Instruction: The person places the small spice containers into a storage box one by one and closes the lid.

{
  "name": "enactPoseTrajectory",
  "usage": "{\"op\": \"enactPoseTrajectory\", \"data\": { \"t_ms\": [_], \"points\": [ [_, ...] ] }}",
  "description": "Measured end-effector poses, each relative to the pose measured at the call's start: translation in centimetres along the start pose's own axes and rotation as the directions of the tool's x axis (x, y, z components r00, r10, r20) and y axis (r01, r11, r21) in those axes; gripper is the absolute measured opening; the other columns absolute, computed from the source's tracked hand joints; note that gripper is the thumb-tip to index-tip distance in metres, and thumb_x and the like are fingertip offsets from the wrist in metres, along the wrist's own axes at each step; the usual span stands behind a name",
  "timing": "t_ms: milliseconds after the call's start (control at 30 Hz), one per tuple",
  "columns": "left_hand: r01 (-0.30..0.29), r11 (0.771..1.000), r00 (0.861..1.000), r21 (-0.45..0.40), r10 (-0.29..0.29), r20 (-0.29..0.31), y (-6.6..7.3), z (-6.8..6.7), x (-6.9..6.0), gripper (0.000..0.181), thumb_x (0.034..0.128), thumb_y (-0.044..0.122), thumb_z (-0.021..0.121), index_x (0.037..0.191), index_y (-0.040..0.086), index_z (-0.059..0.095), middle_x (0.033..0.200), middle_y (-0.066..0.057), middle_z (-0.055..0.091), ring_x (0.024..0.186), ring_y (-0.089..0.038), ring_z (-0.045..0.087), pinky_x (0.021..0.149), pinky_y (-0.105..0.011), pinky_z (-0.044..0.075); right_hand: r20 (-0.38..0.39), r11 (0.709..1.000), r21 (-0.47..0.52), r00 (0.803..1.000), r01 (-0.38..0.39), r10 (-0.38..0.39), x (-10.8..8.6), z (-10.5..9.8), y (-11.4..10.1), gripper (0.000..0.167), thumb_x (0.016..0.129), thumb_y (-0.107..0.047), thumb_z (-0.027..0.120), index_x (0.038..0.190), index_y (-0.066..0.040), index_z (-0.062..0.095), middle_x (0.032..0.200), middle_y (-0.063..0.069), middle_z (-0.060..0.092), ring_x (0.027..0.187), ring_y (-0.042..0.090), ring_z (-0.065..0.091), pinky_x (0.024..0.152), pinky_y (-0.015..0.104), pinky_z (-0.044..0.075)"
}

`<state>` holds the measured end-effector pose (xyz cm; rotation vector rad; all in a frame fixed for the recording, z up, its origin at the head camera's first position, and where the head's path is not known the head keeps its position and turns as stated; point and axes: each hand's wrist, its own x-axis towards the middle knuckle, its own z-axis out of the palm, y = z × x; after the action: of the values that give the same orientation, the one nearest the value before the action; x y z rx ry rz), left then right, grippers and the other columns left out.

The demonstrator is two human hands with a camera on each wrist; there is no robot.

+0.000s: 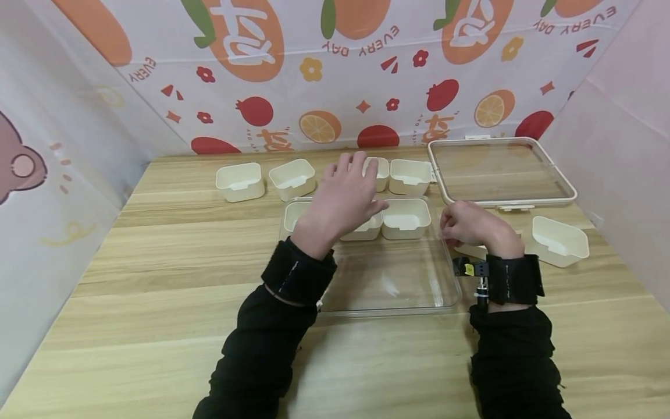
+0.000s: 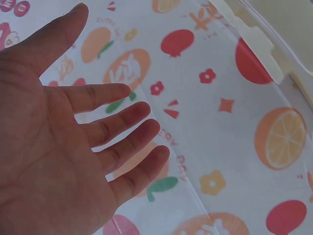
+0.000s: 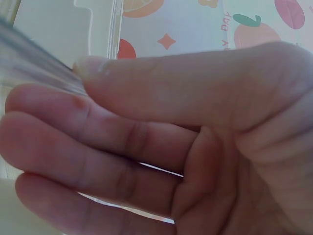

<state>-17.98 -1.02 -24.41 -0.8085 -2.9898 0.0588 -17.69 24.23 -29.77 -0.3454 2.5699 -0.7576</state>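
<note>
Head view: the clear box (image 1: 387, 313) sits on the desk (image 1: 157, 326), mid-scene, with cream bins (image 1: 406, 220) along its far side; the lid (image 1: 499, 171) is far right. The right hand (image 1: 468, 224) is at the box's right wall; the left hand (image 1: 342, 201) is over the bins, contact not determinable. The box is judged light, stiff, smooth and liable to crack if dropped; opposite side rims offer the soundest hold. Bins are judged light; lift by the rim.

Left wrist view: palm bare, fingers spread, nothing held.

Right wrist view: thumb and fingers pinch a clear edge, judged the box's rim; lifting there alone would probably tilt it.
</note>
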Motion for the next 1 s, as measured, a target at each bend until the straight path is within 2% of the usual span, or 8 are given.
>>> {"op": "enactPoseTrajectory", "data": {
  "t_ms": [300,533,1000],
  "points": [
    [0.053,0.996,0.998,-0.076,-0.056,-0.041,-2.9,0.0,-0.9,0.077,0.0972,0.051,0.064,0.15,-0.001,0.041,0.148,-0.021,0.039,0.135,-0.039,0.036,0.106,-0.053,0.038,0.007,1.0,-0.016,1.0,0.004,-0.004,0.0,-0.2,0.0,0.008,0.097,0.0,0.061,0.091,0.005,0.064,0.078,0.01,0.066,0.071,0.022,0.066,0.066,0.036,0.053],
    [0.097,0.983,0.994,-0.153,-0.104,-0.036,-5.5,-0.2,-1.6,0.077,0.0989,0.046,0.063,0.153,-0.003,0.037,0.153,-0.023,0.034,0.139,-0.043,0.032,0.109,-0.057,0.035,0.006,1.0,-0.025,1.0,0.007,-0.007,0.1,-0.1,0.1,0.008,0.097,0.0,0.062,0.09,0.004,0.064,0.078,0.01,0.066,0.07,0.021,0.065,0.066,0.036,0.052],
    [0.183,0.951,0.979,-0.247,-0.2,-0.046,-10.2,1.2,-2.8,0.071,0.1,0.036,0.064,0.151,-0.005,0.037,0.149,-0.028,0.033,0.138,-0.048,0.029,0.11,-0.062,0.03,0.01,1.0,-0.016,1.0,0.002,-0.002,0.1,-0.2,0.0,0.008,0.097,0.0,0.062,0.091,0.005,0.063,0.078,0.01,0.066,0.071,0.021,0.066,0.066,0.036,0.054]
  ]
}}
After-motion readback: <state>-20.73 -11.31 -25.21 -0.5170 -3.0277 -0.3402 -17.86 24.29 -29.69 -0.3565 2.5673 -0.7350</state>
